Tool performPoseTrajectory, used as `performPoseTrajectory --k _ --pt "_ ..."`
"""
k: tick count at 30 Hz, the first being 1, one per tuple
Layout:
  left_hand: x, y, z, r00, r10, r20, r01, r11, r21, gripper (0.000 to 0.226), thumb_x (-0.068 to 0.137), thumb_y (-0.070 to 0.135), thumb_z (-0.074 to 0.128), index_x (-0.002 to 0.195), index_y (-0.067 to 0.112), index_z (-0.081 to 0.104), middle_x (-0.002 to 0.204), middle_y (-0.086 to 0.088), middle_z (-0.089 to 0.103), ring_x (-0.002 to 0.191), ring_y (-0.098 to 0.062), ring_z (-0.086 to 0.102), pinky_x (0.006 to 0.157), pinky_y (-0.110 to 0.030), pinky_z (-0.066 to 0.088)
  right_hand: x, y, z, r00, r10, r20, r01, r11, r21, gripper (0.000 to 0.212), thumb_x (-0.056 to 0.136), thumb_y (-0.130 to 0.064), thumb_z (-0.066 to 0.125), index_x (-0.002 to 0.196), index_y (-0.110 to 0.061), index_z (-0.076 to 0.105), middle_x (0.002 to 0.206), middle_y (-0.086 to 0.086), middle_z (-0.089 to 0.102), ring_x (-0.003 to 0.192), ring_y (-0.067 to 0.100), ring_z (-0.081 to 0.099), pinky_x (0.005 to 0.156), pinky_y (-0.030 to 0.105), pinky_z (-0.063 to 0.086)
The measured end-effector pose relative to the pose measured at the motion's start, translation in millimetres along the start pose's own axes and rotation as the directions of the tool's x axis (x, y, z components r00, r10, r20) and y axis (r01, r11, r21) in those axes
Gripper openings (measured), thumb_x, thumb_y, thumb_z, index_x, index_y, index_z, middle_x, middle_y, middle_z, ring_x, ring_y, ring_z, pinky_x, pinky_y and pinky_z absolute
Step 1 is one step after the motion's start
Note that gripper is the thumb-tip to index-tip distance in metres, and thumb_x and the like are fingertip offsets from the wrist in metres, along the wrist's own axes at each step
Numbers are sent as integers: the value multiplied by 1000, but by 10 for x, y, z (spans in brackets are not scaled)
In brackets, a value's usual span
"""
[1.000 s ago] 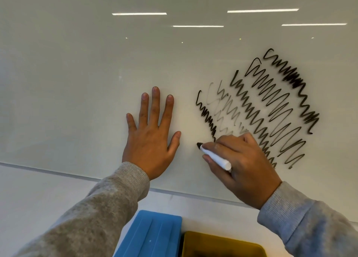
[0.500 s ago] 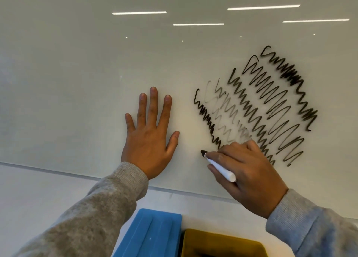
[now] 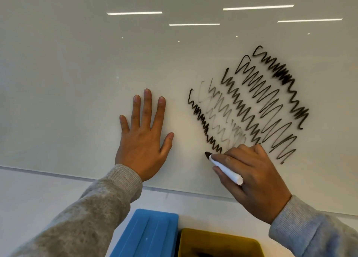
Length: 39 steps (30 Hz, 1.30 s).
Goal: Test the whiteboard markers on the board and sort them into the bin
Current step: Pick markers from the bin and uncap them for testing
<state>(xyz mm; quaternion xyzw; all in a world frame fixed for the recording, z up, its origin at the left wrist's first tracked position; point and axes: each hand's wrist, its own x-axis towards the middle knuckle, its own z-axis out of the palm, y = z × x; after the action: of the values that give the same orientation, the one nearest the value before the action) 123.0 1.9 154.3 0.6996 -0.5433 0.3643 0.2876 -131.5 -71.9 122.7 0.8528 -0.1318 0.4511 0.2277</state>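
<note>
The right hand (image 3: 249,177) has slid a little lower along the whiteboard (image 3: 77,72) since half a second ago, carrying the marker (image 3: 224,168) to the bottom end of the leftmost dark squiggle (image 3: 203,121). The fingers and thumb curl round the white barrel and pinch it near the black tip, which sits at the board just below that line's last stroke (whether it actually touches the surface cannot be told). Six zigzag test lines slant across the board to the upper right, two of them faint and grey (image 3: 220,117), the others solid black. The left hand (image 3: 144,138) lies flat against the board, fingers spread and straight, beside the scribbles but apart from them. Both arms wear grey sleeves. Below the board's lower edge, a blue bin (image 3: 147,235) and a yellow bin (image 3: 219,243) stand side by side, touching.
</note>
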Motion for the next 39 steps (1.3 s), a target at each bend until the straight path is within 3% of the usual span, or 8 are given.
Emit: performPoseTrajectory --k 9,18,22,25,32,35,39 --pt "-20 1 -3 1000 7 11 -7 1000 3 81 100 57 30 156 26 -19 163 -3 -28 151 -29 -21 118 -64 14 -82 61 -45 992 -89 86 95 993 -67 35 101 -37 48 113 -17 74 98 -2 70 80 22 61 68 37 43" --pt "-29 11 16 1000 7 14 -7 1000 -6 82 100 56 33 156 25 -18 163 -3 -27 151 -28 -21 118 -65 14 -197 133 -51 997 0 73 -4 999 55 37 103 -39 47 115 -17 74 101 -3 71 84 20 63 70 37 44" --pt "-32 5 23 1000 2 11 -2 1000 0 83 100 56 34 156 25 -19 163 -3 -27 151 -27 -21 118 -65 14 -223 109 -37 994 -28 101 25 999 23 37 103 -39 46 116 -18 73 101 -3 70 82 20 63 68 38 44" --pt "-30 11 27 1000 1 13 -1 1000 -1 83 99 56 34 156 25 -18 163 -3 -27 151 -28 -21 118 -65 13 -215 132 -55 998 52 47 -56 995 77 38 102 -39 47 116 -17 74 101 -2 71 84 19 62 69 37 42" --pt "-35 6 36 1000 4 2 -4 1000 3 79 100 56 29 156 24 -17 163 -4 -27 151 -28 -21 118 -65 13 -270 125 -21 997 68 48 -73 992 101 39 103 -40 46 117 -17 74 103 -2 71 84 20 63 68 38 45" --pt "-37 -4 49 1000 6 2 -6 1000 -3 78 100 55 28 157 24 -16 163 -4 -26 151 -28 -20 118 -66 13 -312 106 -1 996 10 87 -16 998 66 37 103 -39 47 117 -17 73 102 -2 70 83 21 63 68 39 45" --pt "-43 -2 55 1000 8 -1 -8 1000 2 79 100 55 30 157 23 -16 163 -5 -26 151 -29 -20 118 -66 12 -302 125 -28 997 73 17 -75 993 90 37 103 -37 48 116 -15 74 102 -1 70 85 21 62 68 39 44"
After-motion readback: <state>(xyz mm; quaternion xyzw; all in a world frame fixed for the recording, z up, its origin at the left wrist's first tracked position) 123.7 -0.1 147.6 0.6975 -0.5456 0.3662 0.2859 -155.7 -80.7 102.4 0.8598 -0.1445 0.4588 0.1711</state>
